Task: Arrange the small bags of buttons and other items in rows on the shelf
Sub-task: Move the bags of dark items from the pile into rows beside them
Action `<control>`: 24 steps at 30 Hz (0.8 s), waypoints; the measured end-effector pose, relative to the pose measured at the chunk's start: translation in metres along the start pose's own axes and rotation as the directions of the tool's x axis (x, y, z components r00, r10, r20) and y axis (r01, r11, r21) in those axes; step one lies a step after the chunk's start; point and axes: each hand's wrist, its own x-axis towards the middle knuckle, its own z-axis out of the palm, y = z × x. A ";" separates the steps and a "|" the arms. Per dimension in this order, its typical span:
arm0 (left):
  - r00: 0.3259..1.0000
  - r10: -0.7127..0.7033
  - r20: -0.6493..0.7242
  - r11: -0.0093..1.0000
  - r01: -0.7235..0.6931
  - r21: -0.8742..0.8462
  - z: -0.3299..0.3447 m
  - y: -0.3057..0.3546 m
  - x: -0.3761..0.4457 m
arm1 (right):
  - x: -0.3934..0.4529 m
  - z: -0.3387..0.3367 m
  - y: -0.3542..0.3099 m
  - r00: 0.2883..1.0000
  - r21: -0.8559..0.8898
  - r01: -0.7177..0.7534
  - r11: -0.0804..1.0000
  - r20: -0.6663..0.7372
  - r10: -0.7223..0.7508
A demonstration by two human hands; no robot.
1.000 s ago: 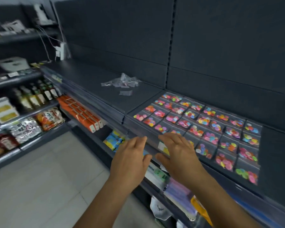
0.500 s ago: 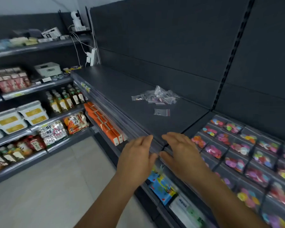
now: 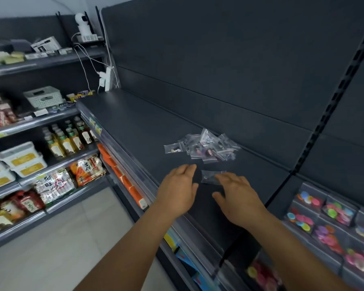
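Two hands, left hand (image 3: 178,191) and right hand (image 3: 237,194), spread, holding nothing | single clear plastic zip bag (image 3: 211,177) flat on dark grey shelf (image 3: 135,122), touching right fingertips (image 3: 220,177) | loose clear-bag pile (image 3: 204,147) behind | likely light, slippery, limp; pinch an edge

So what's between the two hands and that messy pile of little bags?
In the head view, one lone clear bag lies flat on the dark shelf, just past the right hand and left hand, short of the pile of small bags.
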 end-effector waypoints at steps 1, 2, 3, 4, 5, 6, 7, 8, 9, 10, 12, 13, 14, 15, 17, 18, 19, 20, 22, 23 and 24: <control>1.000 -0.013 0.008 1.000 0.013 0.007 0.002 -0.006 0.010 | 0.006 0.003 0.000 1.000 0.008 -0.008 1.000 -0.001 0.008; 0.999 -0.029 0.016 1.000 0.028 0.012 0.004 -0.012 0.020 | 0.013 0.007 0.000 1.000 0.018 -0.019 1.000 0.000 0.019; 0.999 -0.043 0.025 0.999 0.043 0.015 0.005 -0.018 0.030 | 0.018 0.010 -0.002 0.999 0.029 -0.034 0.999 0.005 0.034; 0.998 -0.055 0.038 0.998 0.055 0.019 0.007 -0.023 0.040 | 0.024 0.014 -0.004 0.999 0.037 -0.051 0.998 0.010 0.050; 0.997 -0.063 0.051 0.998 0.062 0.027 0.008 -0.028 0.049 | 0.030 0.017 -0.006 0.998 0.039 -0.062 0.997 0.015 0.062; 0.995 -0.068 0.066 0.997 0.066 0.038 0.010 -0.032 0.058 | 0.036 0.021 -0.008 0.997 0.036 -0.069 0.997 0.018 0.069; 0.994 -0.074 0.085 0.996 0.070 0.054 0.012 -0.038 0.066 | 0.042 0.024 -0.010 0.997 0.031 -0.072 0.997 0.013 0.072; 0.991 -0.081 0.105 0.994 0.073 0.078 0.013 -0.043 0.073 | 0.048 0.026 -0.012 0.997 0.030 -0.073 0.997 0.003 0.073; 0.989 -0.088 0.121 0.992 0.076 0.105 0.014 -0.050 0.079 | 0.053 0.029 -0.013 0.998 0.033 -0.070 0.997 -0.007 0.070; 0.986 -0.098 0.135 0.988 0.081 0.130 0.014 -0.056 0.084 | 0.059 0.031 -0.014 0.998 0.038 -0.060 0.997 -0.013 0.061; 0.981 -0.110 0.161 0.985 0.086 0.150 0.013 -0.068 0.090 | 0.068 0.034 -0.016 1.000 0.062 -0.027 0.998 -0.010 0.028; 0.980 -0.100 0.170 0.986 0.075 0.149 0.012 -0.071 0.089 | 0.070 0.034 -0.017 1.000 0.088 -0.001 0.996 -0.011 0.002; 0.983 -0.066 0.172 0.989 0.042 0.141 0.010 -0.075 0.087 | 0.072 0.034 -0.019 1.000 0.127 0.022 0.992 -0.019 -0.020; 0.986 -0.013 0.165 0.991 -0.009 0.130 0.010 -0.077 0.082 | 0.074 0.033 -0.022 0.999 0.168 0.038 0.985 -0.032 -0.033; 0.987 0.109 0.119 0.991 -0.118 0.067 0.007 -0.080 0.073 | 0.076 0.032 -0.029 0.996 0.242 0.033 0.970 -0.085 -0.013; 0.985 0.152 0.080 0.988 -0.154 0.021 0.005 -0.082 0.071 | 0.077 0.032 -0.031 0.992 0.262 0.007 0.965 -0.123 0.026; 0.985 0.167 0.036 0.986 -0.167 -0.023 0.002 -0.084 0.071 | 0.078 0.033 -0.032 0.983 0.258 -0.041 0.965 -0.165 0.085; 0.988 0.153 0.000 0.986 -0.153 -0.061 -0.001 -0.087 0.074 | 0.080 0.033 -0.032 0.967 0.233 -0.118 0.965 -0.194 0.165; 0.997 0.079 -0.012 0.991 -0.080 -0.112 -0.005 -0.093 0.084 | 0.084 0.033 -0.035 0.927 0.178 -0.299 0.938 -0.181 0.329; 0.999 0.047 0.018 0.992 -0.045 -0.114 -0.005 -0.096 0.090 | 0.086 0.032 -0.036 0.911 0.153 -0.361 0.920 -0.155 0.383; 0.998 0.031 0.060 0.995 -0.024 -0.102 -0.005 -0.098 0.095 | 0.088 0.031 -0.038 0.898 0.131 -0.403 0.906 -0.134 0.419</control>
